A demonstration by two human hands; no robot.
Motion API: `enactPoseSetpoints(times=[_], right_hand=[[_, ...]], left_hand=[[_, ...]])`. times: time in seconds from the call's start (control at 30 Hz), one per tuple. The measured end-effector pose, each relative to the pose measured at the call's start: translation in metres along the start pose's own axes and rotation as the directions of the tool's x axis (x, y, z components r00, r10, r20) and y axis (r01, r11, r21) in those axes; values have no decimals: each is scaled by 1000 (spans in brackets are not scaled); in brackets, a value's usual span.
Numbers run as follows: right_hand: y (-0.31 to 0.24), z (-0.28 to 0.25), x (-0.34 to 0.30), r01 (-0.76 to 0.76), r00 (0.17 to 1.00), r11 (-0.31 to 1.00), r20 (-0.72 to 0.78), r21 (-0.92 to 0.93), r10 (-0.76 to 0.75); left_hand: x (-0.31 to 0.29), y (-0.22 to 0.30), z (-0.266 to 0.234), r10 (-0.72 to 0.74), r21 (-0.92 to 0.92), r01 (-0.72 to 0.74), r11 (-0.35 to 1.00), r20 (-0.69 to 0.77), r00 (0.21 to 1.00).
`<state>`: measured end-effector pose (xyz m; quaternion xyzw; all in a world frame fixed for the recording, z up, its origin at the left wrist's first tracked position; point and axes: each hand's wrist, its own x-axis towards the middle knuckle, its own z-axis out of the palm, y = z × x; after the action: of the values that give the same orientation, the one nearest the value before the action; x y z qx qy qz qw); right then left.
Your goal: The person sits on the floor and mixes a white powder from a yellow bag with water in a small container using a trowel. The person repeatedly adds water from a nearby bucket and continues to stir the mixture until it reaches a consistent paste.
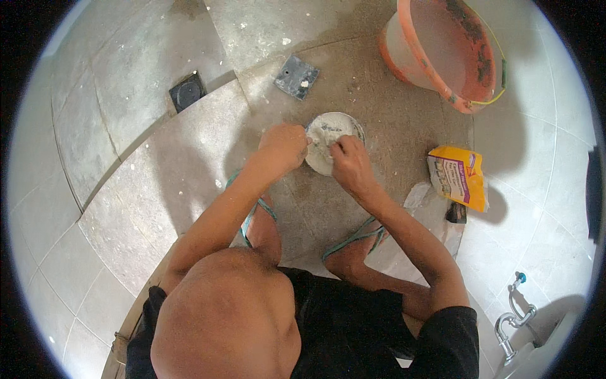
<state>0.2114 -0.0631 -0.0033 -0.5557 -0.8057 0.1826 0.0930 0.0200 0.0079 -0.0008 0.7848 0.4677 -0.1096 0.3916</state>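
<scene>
Pale material (325,136) already lies in the round tub (334,114), which sits on the brown floor (391,145), well in from its right edge by the tiled wall (521,142). My left hand (285,145) is curled at the tub's left rim; whether it grips the rim or something else, I cannot tell. My right hand (353,163) is drawn narrow over the tub's right side, its fingertips down toward the contents, and what they hold, if anything, is hidden. Filling looks done, at least in part; the contents look lumpy and uneven, so I judge the working of them unfinished, though how much remains I cannot tell. Near the floor's right edge stands a yellow packet (457,180), apart from my hands, and toward the far right corner an orange-rimmed bucket (418,57).
</scene>
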Motion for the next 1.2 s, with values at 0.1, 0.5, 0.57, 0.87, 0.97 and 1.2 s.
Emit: enactPoseSetpoints(times=[0.1, 0.5, 0.57, 0.87, 0.97, 1.2], right_hand=[[-1, 3, 2, -254, 962, 967, -108, -5, 252], [-6, 5, 3, -334, 887, 943, -338, 4, 315], [-10, 10, 6, -321, 921, 947, -236, -12, 310], [-16, 23, 17, -444, 861, 893, -240, 75, 448], [-23, 22, 19, -302, 917, 949, -244, 93, 316], [-18, 22, 23, -395, 864, 918, -331, 24, 380]], left_hand=[[-1, -2, 4, 36, 11, -35, 999, -38, 999], [-3, 4, -4, -4, -25, 3, 1000, -19, 1000], [-2, 3, -2, 19, 8, -18, 1000, -13, 1000], [-1, -6, 4, 165, 45, -162, 986, -69, 984], [1, -2, 0, 82, 68, -83, 994, 10, 997], [-2, 5, -2, 6, 23, -6, 1000, -9, 1000]])
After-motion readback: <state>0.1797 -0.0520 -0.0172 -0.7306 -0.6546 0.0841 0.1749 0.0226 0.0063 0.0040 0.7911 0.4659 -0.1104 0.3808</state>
